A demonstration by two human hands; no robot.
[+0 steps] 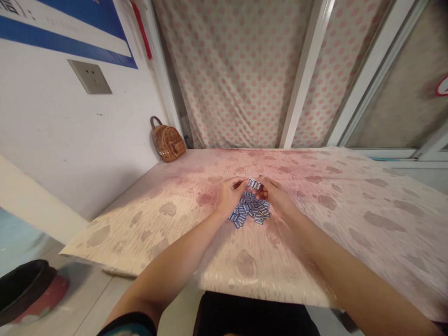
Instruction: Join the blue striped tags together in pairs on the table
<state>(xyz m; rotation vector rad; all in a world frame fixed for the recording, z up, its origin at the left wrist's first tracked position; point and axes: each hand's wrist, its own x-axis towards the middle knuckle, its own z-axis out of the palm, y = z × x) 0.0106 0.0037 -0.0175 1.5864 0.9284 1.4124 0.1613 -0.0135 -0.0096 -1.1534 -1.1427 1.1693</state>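
Observation:
Between my two hands is a short strip of small blue-and-white rectangular pieces point(255, 184), raised slightly above the table. My left hand point(231, 192) pinches its left end with thumb and fingers. The right end is gripped by my right hand point(272, 192), whose fingers curl partly behind it. Just below the hands lies a loose pile of similar blue-and-white pieces point(250, 205), overlapping at many angles. They are too small to tell whether they are labels or tiles.
A patterned cloth point(196, 233) covers the table. At its far left corner, a small brown backpack point(170, 142) leans against the wall. A polka-dot curtain point(238, 79) hangs behind the far edge. On the floor at left stands a dark-rimmed bin point(45, 294).

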